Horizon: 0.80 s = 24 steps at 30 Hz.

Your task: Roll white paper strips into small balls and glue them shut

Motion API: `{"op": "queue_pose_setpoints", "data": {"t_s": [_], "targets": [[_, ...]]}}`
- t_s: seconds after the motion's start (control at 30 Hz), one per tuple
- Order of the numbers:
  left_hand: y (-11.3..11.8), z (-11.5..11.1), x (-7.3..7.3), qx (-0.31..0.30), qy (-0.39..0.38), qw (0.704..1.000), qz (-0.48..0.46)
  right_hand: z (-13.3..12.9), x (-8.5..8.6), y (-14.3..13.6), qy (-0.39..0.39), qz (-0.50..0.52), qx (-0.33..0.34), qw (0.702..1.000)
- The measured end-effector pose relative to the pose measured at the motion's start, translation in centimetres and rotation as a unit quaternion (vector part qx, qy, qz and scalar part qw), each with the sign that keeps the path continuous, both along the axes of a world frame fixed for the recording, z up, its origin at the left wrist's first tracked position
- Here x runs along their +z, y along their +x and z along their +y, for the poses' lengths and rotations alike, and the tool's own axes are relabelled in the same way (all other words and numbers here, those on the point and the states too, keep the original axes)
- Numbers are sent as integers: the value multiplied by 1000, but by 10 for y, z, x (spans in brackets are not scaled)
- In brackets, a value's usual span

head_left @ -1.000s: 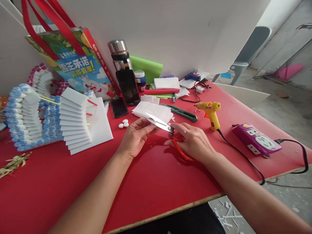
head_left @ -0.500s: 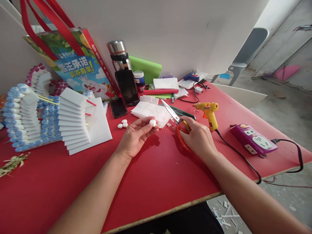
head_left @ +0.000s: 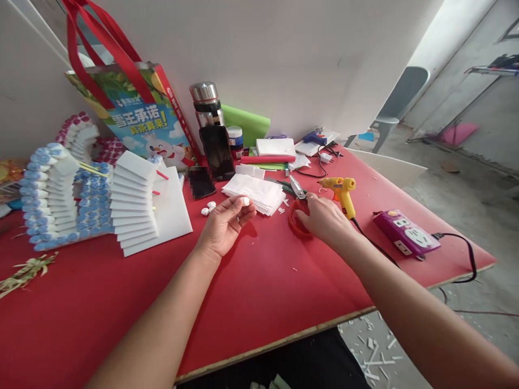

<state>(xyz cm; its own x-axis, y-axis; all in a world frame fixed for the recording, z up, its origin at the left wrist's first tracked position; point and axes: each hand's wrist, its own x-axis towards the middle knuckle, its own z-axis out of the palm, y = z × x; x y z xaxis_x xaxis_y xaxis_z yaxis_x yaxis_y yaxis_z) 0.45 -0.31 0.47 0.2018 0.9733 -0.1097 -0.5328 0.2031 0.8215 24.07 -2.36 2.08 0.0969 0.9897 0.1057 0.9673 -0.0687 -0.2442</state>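
A small white folded piece (head_left: 245, 201) is pinched between the thumb and fingers of my left hand (head_left: 227, 222). My right hand (head_left: 326, 216) grips the red-handled scissors (head_left: 298, 188) low over the table, their blades pointing away from me. A stack of white paper sheets (head_left: 259, 193) lies just beyond my left hand. Left of that hand, a few similar white pieces (head_left: 208, 208) rest on the red table (head_left: 259, 297). The yellow glue gun (head_left: 344, 193) stands just beyond my right hand.
At the right lies a purple power strip (head_left: 407, 232) with a black cord. White stepped panels (head_left: 133, 210) and blue-and-white folded pieces (head_left: 44, 200) stand at the left. Behind are a bag (head_left: 146, 119), a steel flask (head_left: 205, 94) and an upright phone (head_left: 218, 151).
The view has shifted. The scissors have been lowered toward the table beside the glue gun, with my right hand still on them. My left hand still holds the white piece.
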Motion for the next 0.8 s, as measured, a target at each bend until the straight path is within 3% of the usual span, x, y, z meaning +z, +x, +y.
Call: {"op": "queue_pose_setpoints", "data": {"t_s": [0.1, 0.17, 0.27, 0.33, 0.4, 0.43, 0.5, 0.63, 0.8], "targets": [[3, -2, -1, -10, -21, 1000, -6, 9, 21, -11, -57, -68, 27, 996], [4, -3, -1, -1, -5, 1000, 9, 15, 34, -20, -27, -72, 33, 996], [5, -5, -1, 58, 67, 993, 77, 22, 41, -34, 60, 94, 65, 992], [5, -6, 0, 96, 128, 973, 167, 24, 35, -43, 1, 324, 108, 940], [6, -7, 0, 111, 189, 941, 259, 24, 22, -49, -112, 534, 136, 827], [6, -7, 0, 109, 216, 925, 293, 24, 14, -51, -152, 598, 147, 773], [8, -9, 0, 99, 260, 904, 326, 24, 1, -51, -200, 657, 159, 710], [10, -10, -2, 78, 303, 878, 361, 26, -9, -46, -231, 682, 161, 675], [10, -12, -2, 78, 309, 874, 366, 27, -8, -49, -228, 700, 160, 658]]}}
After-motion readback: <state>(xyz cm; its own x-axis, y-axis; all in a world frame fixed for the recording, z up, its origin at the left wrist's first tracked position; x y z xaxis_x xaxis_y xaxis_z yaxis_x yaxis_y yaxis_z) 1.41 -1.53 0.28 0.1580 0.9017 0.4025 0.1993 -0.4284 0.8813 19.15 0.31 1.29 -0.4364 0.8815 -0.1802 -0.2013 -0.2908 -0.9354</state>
